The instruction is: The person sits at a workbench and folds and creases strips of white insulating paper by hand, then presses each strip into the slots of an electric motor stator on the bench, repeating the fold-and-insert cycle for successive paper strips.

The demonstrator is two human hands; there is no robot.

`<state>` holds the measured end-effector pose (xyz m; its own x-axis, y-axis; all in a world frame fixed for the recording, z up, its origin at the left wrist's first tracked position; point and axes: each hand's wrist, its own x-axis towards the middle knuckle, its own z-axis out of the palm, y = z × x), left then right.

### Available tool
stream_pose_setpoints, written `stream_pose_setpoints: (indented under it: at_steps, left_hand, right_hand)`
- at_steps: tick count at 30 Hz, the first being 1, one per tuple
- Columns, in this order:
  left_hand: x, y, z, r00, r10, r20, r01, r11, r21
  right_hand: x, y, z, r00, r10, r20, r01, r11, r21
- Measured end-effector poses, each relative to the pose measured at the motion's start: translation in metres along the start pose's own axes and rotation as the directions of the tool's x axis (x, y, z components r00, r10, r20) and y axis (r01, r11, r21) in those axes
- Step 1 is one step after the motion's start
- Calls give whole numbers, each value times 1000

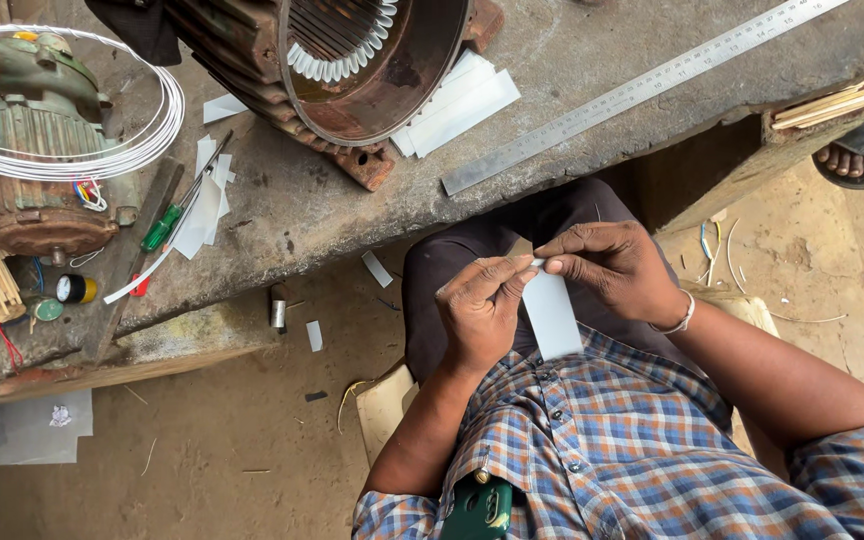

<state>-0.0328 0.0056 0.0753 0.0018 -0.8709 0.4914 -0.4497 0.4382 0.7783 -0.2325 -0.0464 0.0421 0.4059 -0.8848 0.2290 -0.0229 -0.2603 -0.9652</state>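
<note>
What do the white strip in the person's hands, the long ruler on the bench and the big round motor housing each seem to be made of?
White strip: probably stiff paper or thin plastic film; matt, flat, pinched by left hand and right hand.
Ruler: steel, by its grey sheen and fine markings.
Motor housing: rusty cast metal, brown and rough.

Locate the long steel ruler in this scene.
In the head view, the steel ruler lies diagonally on the workbench at upper right, just right of the motor housing.
</note>
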Motion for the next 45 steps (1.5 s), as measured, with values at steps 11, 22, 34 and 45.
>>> stream_pose_setpoints:
  at_steps: [11, 22, 34, 45]
  left_hand:
    - [-1, -3, 1, 1000, 15, 17, -15, 1000, -9]
    - [-16, -18, 11, 973, -220, 62, 224, 859, -460]
    - [-17, -50, 9, 902, -326, 283, 426, 570, -702]
    - [-16, -52, 15, 874, -359, 326, 475, 494, -729]
  right_hand:
    - [-2, 1, 6, 999, -29, 15, 28, 999, 24]
    - [-6, -11, 20, 985, -159, -73, 156, 987, -43]
    - [1, 24, 9, 964, 141, 226, -225, 886, 406]
    - [0, 69, 16, 946, 213, 244, -323, 676, 662]
